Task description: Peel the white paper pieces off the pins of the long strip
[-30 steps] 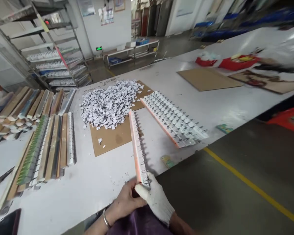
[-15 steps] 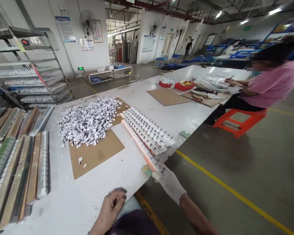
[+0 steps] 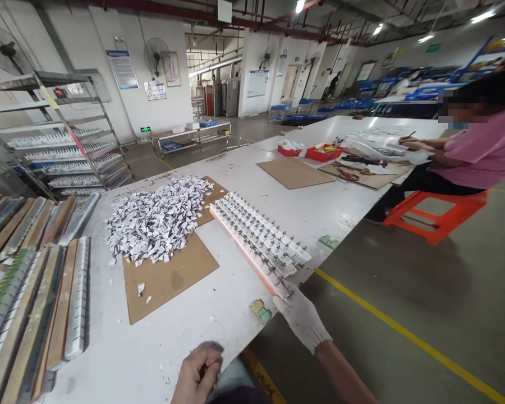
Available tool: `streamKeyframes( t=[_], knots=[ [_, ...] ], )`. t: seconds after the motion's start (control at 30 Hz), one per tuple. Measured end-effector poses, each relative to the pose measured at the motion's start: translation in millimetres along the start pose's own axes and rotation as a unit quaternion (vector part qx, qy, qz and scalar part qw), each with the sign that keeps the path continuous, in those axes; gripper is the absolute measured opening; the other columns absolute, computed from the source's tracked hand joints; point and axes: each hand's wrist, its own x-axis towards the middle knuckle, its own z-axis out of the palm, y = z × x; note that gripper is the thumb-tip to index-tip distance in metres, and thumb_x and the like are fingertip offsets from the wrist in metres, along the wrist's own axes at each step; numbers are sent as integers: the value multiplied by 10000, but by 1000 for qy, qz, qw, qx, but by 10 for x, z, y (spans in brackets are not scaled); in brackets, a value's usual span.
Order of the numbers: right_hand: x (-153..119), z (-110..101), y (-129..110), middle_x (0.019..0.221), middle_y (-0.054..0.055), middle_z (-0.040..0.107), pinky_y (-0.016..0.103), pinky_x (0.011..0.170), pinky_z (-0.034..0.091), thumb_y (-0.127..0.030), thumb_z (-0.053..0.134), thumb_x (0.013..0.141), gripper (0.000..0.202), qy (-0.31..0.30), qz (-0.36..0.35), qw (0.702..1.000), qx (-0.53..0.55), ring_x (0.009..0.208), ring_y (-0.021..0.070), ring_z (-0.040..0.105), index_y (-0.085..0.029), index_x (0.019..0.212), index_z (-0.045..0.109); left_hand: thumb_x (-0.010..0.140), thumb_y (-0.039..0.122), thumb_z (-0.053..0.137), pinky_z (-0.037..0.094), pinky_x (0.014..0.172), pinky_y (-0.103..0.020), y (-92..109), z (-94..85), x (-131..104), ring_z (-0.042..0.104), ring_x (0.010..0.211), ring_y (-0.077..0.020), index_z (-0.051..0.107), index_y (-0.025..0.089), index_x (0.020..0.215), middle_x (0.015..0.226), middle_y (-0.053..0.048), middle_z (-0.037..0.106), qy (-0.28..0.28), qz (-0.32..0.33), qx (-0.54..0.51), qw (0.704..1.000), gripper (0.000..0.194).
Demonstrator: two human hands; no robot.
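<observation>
In the head view, a long orange strip [image 3: 252,255] lies on the white table [image 3: 185,314], near the front edge, and it carries rows of small white tags with metal pins. It runs diagonally from the cardboard sheet [image 3: 168,278] toward the person, and it forms one flat block with other such rows just beside it. The right hand [image 3: 301,320], in a white knitted glove, is at the near end of the strip; its fingertips are closed around this end in a narrow pinch. The left hand [image 3: 197,373] is bare and rests at the table edge with the fingers curled in; I cannot tell if it holds something. A small green pad [image 3: 260,311] lies just beside the gloved hand. A pile of white paper pieces [image 3: 155,219] sits on the cardboard. Stacked strips [image 3: 33,303] lie at the left. Another person in a pink shirt [image 3: 475,151] sits on an orange stool [image 3: 437,216] at the far right.
</observation>
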Motion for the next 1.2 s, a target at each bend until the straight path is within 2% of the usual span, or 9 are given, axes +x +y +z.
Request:
streamKeyframes(
  t=[0.1,0.2,0.33,0.47,0.6,0.73,0.83,1.0,1.2],
  knots=[
    [214,160,-95,1228,122,693,338,1000,456,-321,573,785,545,-15,15,998,-65,1178,271,622,-187,1314,559,953,560,516,486,575,-219,-20,6,12,524,658,-123,645,184,886,825,-25,535,-1,8,-8,1000,404],
    [344,271,-221,1187,133,699,323,934,461,-337,588,824,516,-14,52,992,-118,1122,273,645,-175,1312,548,943,570,531,493,570,-211,-11,13,12,521,656,-122,659,186,894,817,-28,541,13,14,-10,1000,408],
    [353,313,-382,1159,143,684,340,875,453,-419,566,881,463,5,90,975,-205,1068,282,649,-177,1275,556,924,595,549,513,585,-213,34,4,7,542,672,-131,694,187,917,807,-32,564,40,3,-12,999,433],
    [264,278,-422,1169,154,635,353,859,447,-477,601,868,473,45,78,956,-278,1091,293,614,-188,1242,594,913,591,569,545,606,-232,67,-47,26,590,652,-137,711,183,946,812,-43,597,20,-4,2,1000,433],
    [144,247,-294,1175,140,612,343,817,449,-509,592,866,508,58,123,961,-239,1065,281,619,-188,1258,568,936,562,547,557,606,-248,46,-95,53,632,603,-138,720,177,986,811,-54,640,5,23,25,999,425],
    [111,295,-157,1118,110,637,320,832,436,-464,628,846,408,36,122,969,-212,1038,249,619,-177,1134,594,950,517,552,554,608,-241,13,-113,64,657,605,-139,720,182,995,825,-56,661,-5,32,32,999,378],
    [176,363,-107,1121,119,654,321,840,443,-447,624,843,392,55,123,967,-218,1060,252,620,-168,1119,604,945,515,563,552,595,-238,-21,-115,66,654,595,-136,720,182,989,839,-61,671,-10,31,22,999,371],
    [296,446,-106,1147,135,672,379,843,480,-520,551,857,449,78,181,957,-212,1064,297,658,-201,1168,608,942,517,567,550,597,-246,-58,-100,53,642,595,-137,709,193,994,832,-52,673,-5,23,-1,1000,357],
    [424,406,-179,1121,156,687,428,831,504,-564,483,863,469,93,202,951,-213,1021,334,682,-193,1120,612,917,569,582,547,612,-255,60,-65,23,618,604,-136,704,190,935,807,-45,645,28,-3,-16,999,400]
  ],
)
